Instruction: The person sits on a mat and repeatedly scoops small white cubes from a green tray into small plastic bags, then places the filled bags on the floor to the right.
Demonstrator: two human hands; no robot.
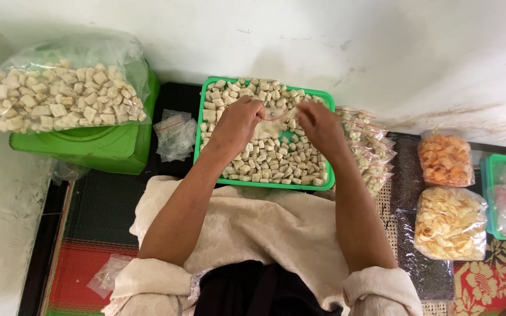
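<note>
Hands first, head view, the only 1. Left hand [238,120] and right hand [320,126] are both over the green tray [265,184], close together but not touching. Each pinches an end of a thin red band [276,116], which is stretched between them. Under the band there looks to be a small clear packet [265,130] of snack pieces; hard to tell whether the fingers also grip it or it just lies on the pile.

Progress, my read:
- Done: a stack of small filled packets with red ties [370,149] sits just right of the tray, touching its edge. Dozens by the look, count not readable.
- In hand: 1 packet at the tying stage.
- Left: the tray holds loose pale snack pieces [276,161] over most of its floor, and a big clear bag of the same pieces [60,96] rests full on a green scale [98,146] at left. Empty small bags [175,134] lie between scale and tray, with another few by the left knee [108,275].

So well short of halfway, judged on bulk stock against finished stack.

Off to the right on the woven mat [98,228]: 2 bags of orange and yellow chips [449,193] and a 2nd green tray [490,199] with clear bags, well apart from both hands.
</note>
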